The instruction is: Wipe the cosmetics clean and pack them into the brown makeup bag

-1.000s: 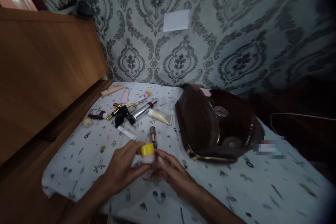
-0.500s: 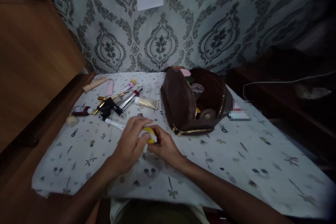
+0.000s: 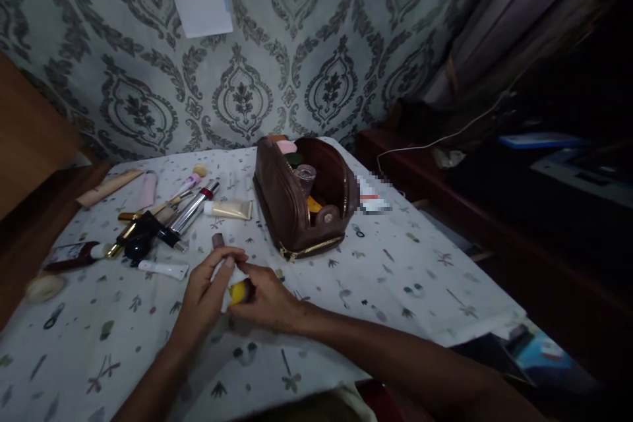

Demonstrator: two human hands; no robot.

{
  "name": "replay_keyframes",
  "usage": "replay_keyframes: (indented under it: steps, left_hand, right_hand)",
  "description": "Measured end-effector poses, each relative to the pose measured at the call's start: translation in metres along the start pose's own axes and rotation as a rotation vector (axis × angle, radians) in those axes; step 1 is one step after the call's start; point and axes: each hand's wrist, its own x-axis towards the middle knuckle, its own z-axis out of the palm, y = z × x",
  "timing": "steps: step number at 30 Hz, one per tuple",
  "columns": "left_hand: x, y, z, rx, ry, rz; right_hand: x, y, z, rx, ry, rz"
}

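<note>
1. Presumably the main risk is a slip: the yellow item [image 3: 238, 293] sits in a fingertip hold, with soft white material [image 3: 239, 275] bunched against it, and loose folds could slide under pressure.
2. Both of the 2 hands are curled nearly closed. The right hand [image 3: 273, 298] pinches the yellow item between thumb and fingers; the left hand [image 3: 205, 287] grips the white material, and whether it also bears on the item is hidden.
3. A knock is possible too: the mauve piece [image 3: 217, 239] lies just beyond the left hand, so a forward sweep could push it toward the cream tube [image 3: 230, 210].
4. If dropped, the item probably lands on the patterned cloth [image 3: 430, 277]; the unzipped brown bag [image 3: 277, 198] stands beyond, apart from both hands.
5. As for looks, the item is small, bright yellow and smooth, with a duller part at its right; I cannot tell whether the yellow is a cap.
6. It sits between the 2 hands, over the cloth's near side.
</note>
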Motion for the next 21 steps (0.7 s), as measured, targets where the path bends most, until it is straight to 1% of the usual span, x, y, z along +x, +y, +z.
replay_keyframes:
  steps: [4, 6, 10, 13, 15, 16, 21]
  left_hand:
    - [-0.0023, 0.0016, -0.0004, -0.254, 0.149, -0.131]
    - [-0.0031, 0.0033, 0.0002, -0.368, 0.187, -0.166]
    - [-0.0031, 0.0043, 0.0033, -0.561, 0.218, -0.216]
    - [-0.0024, 0.0029, 0.0067, -0.682, 0.237, -0.297]
    - [-0.0022, 0.0027, 0.0075, -0.693, 0.225, -0.333]
    - [-0.0023, 0.0032, 0.0070, -0.661, 0.221, -0.330]
    - [-0.0020, 0.0064, -0.0004, -0.346, 0.177, -0.237]
  right_hand:
    - [0.0020, 0.0028, -0.0009, 0.035, 0.021, -0.141]
    - [0.0024, 0.0031, -0.0021, 0.016, 0.030, -0.127]
    - [0.0018, -0.0012, -0.0047, 0.011, 0.034, -0.062]
    - [0.0016, -0.0035, -0.0045, 0.048, 0.065, -0.103]
    - [0.0013, -0.0027, -0.0031, 0.046, 0.094, -0.140]
    - [0.0010, -0.0018, -0.0022, 0.031, 0.112, -0.151]
    - [-0.0020, 0.0011, 0.0028, -0.055, 0.166, -0.167]
